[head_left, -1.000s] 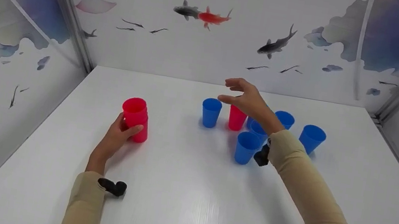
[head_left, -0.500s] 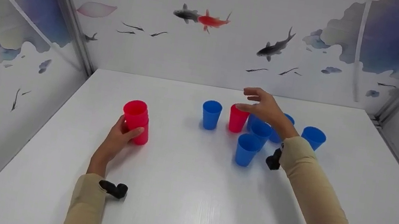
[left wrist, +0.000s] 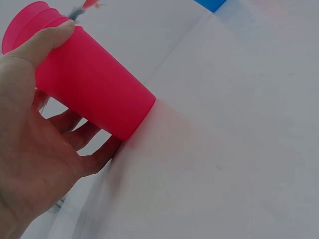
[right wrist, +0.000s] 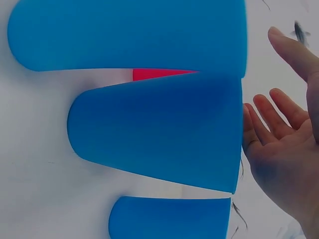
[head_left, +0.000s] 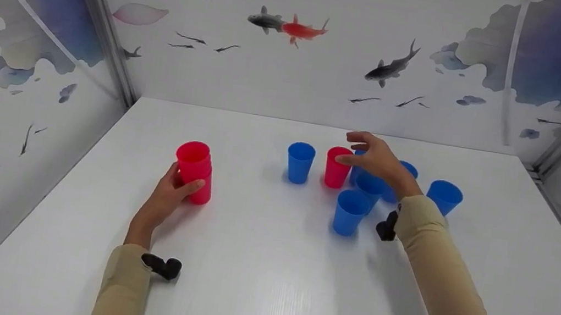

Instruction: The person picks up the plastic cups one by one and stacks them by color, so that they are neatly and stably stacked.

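Note:
At the left of the table, my left hand (head_left: 166, 199) grips a stack of nested red cups (left wrist: 94, 84), thumb on the near side and fingers behind. The stack stands upright, several rims showing at its top. My right hand (head_left: 380, 160) hovers at the tops of the grouped cups, fingers loosely bent and thumb apart, holding nothing. Its thumb overlaps the rim of a single red cup (head_left: 335, 172) in the head view. Under and around this hand stand several blue cups, one in front (head_left: 349, 215) and another behind it (head_left: 372, 187); the hand partly hides the rear ones.
Apart from the group, one blue cup (head_left: 299, 165) stands left of the single red cup and another blue cup (head_left: 444, 196) at the far right. The white table (head_left: 262, 277) meets walls printed with fish at the back and sides.
My right hand has moved right and lowered toward the single red cup and the blue cups, mostly in the first half second. My left hand keeps holding the red stack in place.

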The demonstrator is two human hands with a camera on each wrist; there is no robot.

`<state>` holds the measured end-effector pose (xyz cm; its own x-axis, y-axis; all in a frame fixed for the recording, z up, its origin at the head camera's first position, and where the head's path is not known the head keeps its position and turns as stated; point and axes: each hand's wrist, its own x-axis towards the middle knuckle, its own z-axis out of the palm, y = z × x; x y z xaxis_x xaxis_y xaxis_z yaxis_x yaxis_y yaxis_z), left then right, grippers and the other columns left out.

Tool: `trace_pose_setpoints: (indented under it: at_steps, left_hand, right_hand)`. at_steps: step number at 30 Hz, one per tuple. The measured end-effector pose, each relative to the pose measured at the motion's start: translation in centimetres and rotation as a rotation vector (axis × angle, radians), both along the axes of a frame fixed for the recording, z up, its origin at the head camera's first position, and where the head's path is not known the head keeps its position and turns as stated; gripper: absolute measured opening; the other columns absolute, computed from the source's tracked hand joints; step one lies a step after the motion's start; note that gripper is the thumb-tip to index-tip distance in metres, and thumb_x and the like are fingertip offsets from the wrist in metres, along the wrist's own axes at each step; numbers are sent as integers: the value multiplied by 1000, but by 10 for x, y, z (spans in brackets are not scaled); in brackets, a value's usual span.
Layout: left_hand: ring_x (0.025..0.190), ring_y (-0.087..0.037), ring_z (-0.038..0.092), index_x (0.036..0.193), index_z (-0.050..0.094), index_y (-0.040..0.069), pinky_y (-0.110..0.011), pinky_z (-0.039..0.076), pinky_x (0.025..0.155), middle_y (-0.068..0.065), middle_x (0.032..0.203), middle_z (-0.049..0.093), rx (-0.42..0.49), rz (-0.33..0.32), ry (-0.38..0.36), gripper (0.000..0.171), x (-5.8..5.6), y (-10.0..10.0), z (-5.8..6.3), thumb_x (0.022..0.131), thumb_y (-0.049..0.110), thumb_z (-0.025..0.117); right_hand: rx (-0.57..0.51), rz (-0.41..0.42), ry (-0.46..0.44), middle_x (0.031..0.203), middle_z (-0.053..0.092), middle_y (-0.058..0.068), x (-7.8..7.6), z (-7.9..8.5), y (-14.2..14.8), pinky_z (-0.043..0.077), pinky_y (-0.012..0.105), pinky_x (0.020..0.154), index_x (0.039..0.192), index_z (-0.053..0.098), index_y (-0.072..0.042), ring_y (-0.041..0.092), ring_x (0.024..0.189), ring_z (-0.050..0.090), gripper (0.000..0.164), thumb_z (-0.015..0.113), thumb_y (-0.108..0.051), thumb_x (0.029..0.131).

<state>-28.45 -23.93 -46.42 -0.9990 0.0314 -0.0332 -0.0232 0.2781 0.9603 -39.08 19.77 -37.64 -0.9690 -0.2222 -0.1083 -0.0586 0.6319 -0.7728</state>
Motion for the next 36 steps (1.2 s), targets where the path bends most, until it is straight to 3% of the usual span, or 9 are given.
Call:
trace_pose_setpoints:
  at_steps: [13, 25, 36]
  left_hand:
    - [145, -27, 34, 156, 22, 22, -49, 41, 117, -4, 155, 38, 2, -1, 3, 91, -1, 0, -1, 86, 45, 76]
    - [146, -27, 32, 156, 21, 22, -48, 42, 116, -3, 155, 37, 8, 8, -20, 94, -3, 0, -1, 85, 45, 78]
    - [147, -28, 30, 157, 20, 22, -51, 39, 118, -4, 157, 35, 7, 0, -19, 94, -3, -1, -1, 86, 45, 77]
  right_hand:
    - [122, 35, -21, 155, 43, 15, -1, 5, -5, 47, 50, 110, 153, 38, -15, 38, 142, 41, 81, 81, -26, 85]
    - [247, 58, 17, 151, 45, 19, -1, 5, -10, 47, 50, 110, 151, 39, -10, 39, 139, 44, 76, 78, -17, 87]
    - [212, 44, 46, 147, 48, 17, -1, 5, -12, 53, 48, 104, 151, 39, -11, 37, 135, 48, 79, 81, -18, 84]
